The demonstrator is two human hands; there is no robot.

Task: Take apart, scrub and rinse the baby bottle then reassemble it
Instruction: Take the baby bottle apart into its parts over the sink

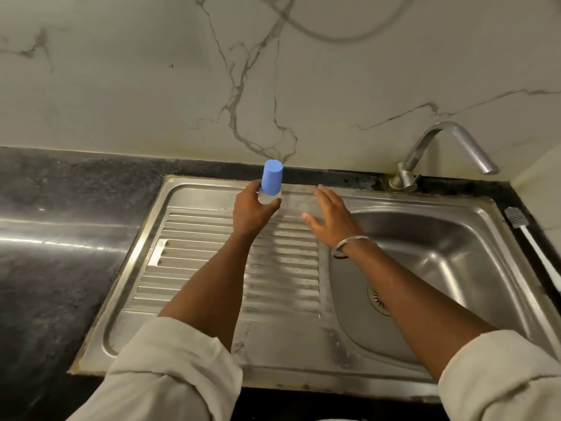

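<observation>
While the left hand (253, 212) grips the baby bottle (271, 185) upright at the drainboard's (197, 268) twelve o'clock edge, the right hand (332, 218) hovers spread wide at its three o'clock. Disassembly seems unstarted; next, that free hand should pull off the blue cap (272, 177).
</observation>
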